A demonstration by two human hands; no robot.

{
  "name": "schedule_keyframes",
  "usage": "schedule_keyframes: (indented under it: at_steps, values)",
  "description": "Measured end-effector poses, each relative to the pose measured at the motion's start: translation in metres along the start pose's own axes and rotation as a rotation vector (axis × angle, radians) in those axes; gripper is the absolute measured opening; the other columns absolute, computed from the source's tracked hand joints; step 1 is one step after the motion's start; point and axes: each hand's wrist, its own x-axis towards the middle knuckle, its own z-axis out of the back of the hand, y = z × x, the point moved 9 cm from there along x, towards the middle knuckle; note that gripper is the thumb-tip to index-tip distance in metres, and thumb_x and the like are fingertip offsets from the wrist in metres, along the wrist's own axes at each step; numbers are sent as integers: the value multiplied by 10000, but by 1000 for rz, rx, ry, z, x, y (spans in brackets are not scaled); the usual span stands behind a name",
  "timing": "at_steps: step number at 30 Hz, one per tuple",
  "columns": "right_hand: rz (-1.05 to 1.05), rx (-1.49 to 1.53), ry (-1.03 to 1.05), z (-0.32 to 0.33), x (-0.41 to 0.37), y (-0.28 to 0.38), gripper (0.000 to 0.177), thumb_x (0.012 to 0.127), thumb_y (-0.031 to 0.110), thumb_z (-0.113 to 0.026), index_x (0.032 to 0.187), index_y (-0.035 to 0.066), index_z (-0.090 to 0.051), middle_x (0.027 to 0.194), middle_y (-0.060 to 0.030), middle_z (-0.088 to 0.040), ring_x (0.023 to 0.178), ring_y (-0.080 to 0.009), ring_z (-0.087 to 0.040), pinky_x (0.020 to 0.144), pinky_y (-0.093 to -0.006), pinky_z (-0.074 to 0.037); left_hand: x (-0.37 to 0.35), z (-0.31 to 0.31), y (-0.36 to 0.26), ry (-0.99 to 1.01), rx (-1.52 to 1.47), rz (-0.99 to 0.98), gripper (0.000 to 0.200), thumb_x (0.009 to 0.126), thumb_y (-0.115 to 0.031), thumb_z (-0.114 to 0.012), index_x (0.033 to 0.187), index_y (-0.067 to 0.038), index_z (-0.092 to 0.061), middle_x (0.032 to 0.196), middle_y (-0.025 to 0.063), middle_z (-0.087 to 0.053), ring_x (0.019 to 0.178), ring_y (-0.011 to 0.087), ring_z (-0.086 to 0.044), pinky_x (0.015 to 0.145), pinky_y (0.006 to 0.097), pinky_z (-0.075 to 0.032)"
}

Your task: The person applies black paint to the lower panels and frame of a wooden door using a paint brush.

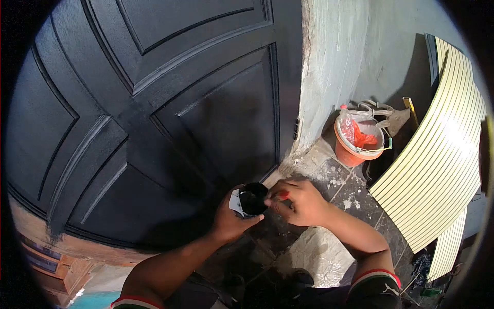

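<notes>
My left hand (230, 220) is wrapped around a small cup of black paint (252, 199), its inside dark and its outside white. My right hand (301, 202) is at the cup's right rim, fingers pinched on a small red-tipped object that I cannot identify. Both hands are low in front of a large black-painted panelled door (144, 113). The door's bottom left edge shows bare brownish wood (62, 244).
A rough grey wall (334, 67) stands right of the door. An orange bucket (358, 141) with a red bag and tools sits on the stained tile floor (319, 252). Yellow ribbed sheets (442, 149) lean at the right.
</notes>
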Motion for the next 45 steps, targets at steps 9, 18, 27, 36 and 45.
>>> schedule_keyframes:
  at_steps: [9,18,27,36,45]
  values:
    - [27,68,-47,8,1,7,105,870,47,-795,942,-3,-736,928,-140,-745,782,-333,-717,680,-401,-573,0,1,6,-9,-2,30,847,738,-107,-955,1433,-4,-483,1319,110,-634,1249,199,-612,1105,375,-484]
    - [-31,40,-239,24,-15,0,116,872,70,-831,935,16,-750,921,-140,-762,779,-269,-752,705,-339,-590,-1,4,-3,-18,68,31,805,737,-105,-953,1409,-16,-517,1318,101,-649,1245,206,-622,1106,378,-482]
    - [-258,-320,-809,121,-16,-102,188,904,138,-843,881,3,-714,753,-130,-720,619,-199,-661,620,-315,-517,-1,5,4,26,46,77,763,757,-140,-946,1384,-25,-527,1309,115,-655,1245,224,-627,1105,385,-483]
    - [-229,-563,-793,122,25,-177,253,917,191,-832,870,-13,-690,673,-173,-661,563,-301,-644,576,-385,-500,-1,-3,18,36,3,88,820,737,-194,-952,1417,-30,-525,1325,144,-645,1252,260,-634,1097,392,-488]
    - [-171,-603,-690,105,46,-184,263,935,193,-803,851,-4,-650,720,-210,-658,634,-396,-658,598,-438,-503,-1,-1,5,96,27,78,860,754,-152,-942,1457,-34,-460,1329,107,-636,1251,224,-629,1109,375,-477]
